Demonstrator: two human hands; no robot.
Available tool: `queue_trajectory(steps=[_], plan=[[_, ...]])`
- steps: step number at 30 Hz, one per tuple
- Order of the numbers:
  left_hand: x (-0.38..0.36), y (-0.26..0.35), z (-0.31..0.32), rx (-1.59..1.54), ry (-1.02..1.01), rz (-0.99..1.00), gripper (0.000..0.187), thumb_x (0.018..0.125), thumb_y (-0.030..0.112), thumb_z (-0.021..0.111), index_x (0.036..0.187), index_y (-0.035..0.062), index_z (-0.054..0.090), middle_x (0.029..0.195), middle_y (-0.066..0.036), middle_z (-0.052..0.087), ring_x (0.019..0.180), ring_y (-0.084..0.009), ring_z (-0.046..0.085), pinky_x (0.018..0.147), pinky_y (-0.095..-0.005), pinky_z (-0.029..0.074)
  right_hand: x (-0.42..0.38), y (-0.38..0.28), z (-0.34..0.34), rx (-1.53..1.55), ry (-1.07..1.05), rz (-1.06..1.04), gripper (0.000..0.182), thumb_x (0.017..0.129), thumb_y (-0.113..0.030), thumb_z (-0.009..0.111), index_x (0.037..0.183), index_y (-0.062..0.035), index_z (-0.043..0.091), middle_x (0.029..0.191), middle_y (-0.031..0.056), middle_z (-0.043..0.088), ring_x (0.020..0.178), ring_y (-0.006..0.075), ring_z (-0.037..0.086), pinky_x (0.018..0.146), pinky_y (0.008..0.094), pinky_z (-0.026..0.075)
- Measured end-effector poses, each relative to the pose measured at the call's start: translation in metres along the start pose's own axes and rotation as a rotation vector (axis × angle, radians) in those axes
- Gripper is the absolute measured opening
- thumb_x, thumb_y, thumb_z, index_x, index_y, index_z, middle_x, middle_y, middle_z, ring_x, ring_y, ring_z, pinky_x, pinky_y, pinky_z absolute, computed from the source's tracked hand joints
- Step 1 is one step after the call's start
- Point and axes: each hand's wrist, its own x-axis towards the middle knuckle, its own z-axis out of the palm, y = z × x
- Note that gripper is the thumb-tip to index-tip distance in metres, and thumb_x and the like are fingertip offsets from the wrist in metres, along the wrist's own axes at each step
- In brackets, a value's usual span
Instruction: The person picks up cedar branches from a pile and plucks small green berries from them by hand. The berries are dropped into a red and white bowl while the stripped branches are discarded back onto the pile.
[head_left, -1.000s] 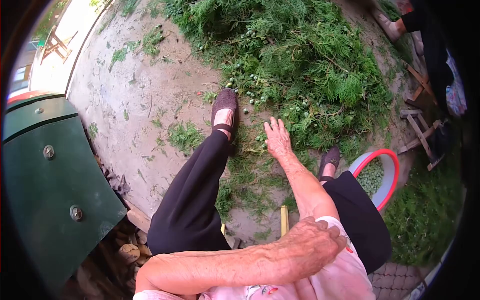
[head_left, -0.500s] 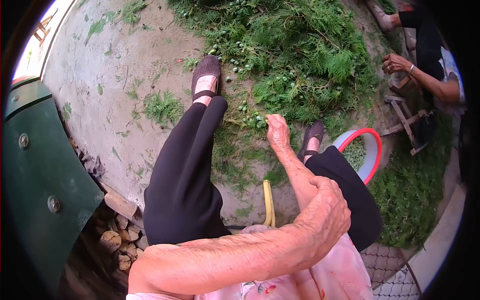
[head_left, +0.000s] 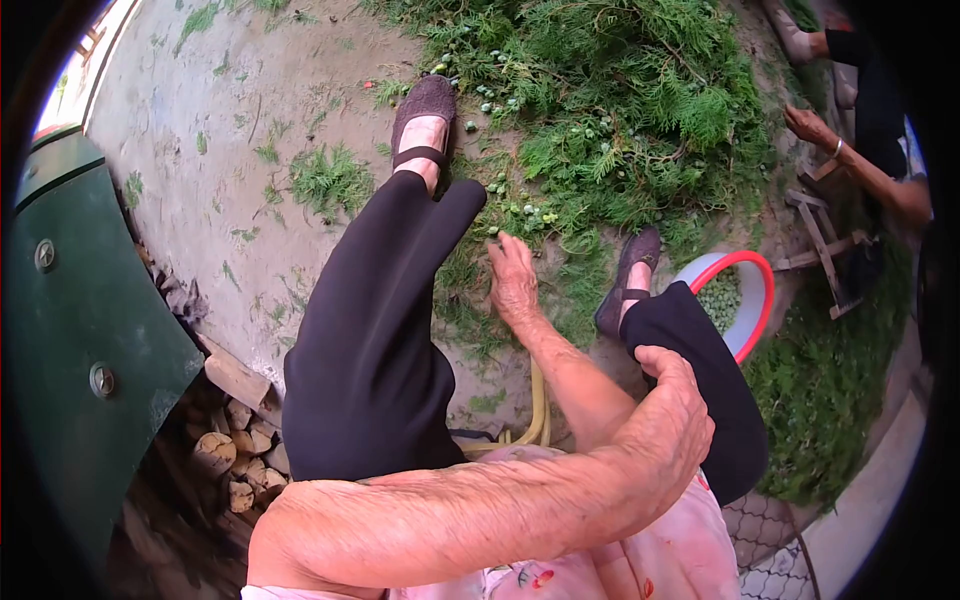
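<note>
My right hand reaches down over the ground near small green cones, its fingers slightly apart and a tiny green cone just beyond one fingertip. I see nothing held in it. My left arm crosses over the right one, and my left hand lies curled by my right knee. Its fingers are bent and pressed together; what is under them is hidden. Behind the cones spreads a heap of green conifer sprigs. Beside my right leg, a white basin with a red rim holds many small green cones.
At the right edge, another person's hand extends near the sprigs, beside a wooden stool. More greenery lies below the basin. Left are a green metal panel and cut logs. A yellow curved object lies between my legs.
My right hand has moved left and slightly down, away from the cones it was touching. My left hand stays by the knee. The view has shifted slightly.
</note>
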Motion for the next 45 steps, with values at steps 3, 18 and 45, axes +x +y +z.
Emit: queue_trajectory(steps=[3,18,45], plan=[[0.001,0.001,-0.001,0.024,-0.008,-0.044,0.027,0.079,0.017,0.051,0.093,-0.0031,0.062,0.088,-0.014,0.058,0.081,-0.0322,0.055,0.071,-0.0510,0.043,0.018,0.004,-0.001,-0.157,-0.081,0.054,0.041,0.075,-0.001,0.056,0.115,-0.0035,0.049,0.122,0.0163,0.047,0.114,0.0377,0.042,0.093,0.0415,0.039],[0.005,-0.016,-0.015,-0.130,-0.109,0.041,0.034,0.084,0.021,0.049,0.106,-0.0023,0.060,0.101,-0.023,0.059,0.091,-0.0396,0.056,0.073,-0.0580,0.041,0.067,0.021,-0.009,0.113,0.137,0.380,0.017,0.073,-0.004,0.063,0.090,-0.0058,0.059,0.091,0.0151,0.058,0.083,0.0347,0.058,0.070,0.0423,0.046],[0.004,-0.005,-0.004,0.044,0.042,-0.030,0.030,0.083,0.017,0.046,0.098,-0.0040,0.062,0.093,-0.021,0.060,0.084,-0.0365,0.057,0.069,-0.0531,0.043,0.045,-0.019,-0.060,1.085,-0.169,0.750,0.019,0.088,-0.015,0.054,0.102,-0.0029,0.055,0.060,-0.0014,0.045,0.041,0.0060,0.036,0.037,0.0201,0.030]])
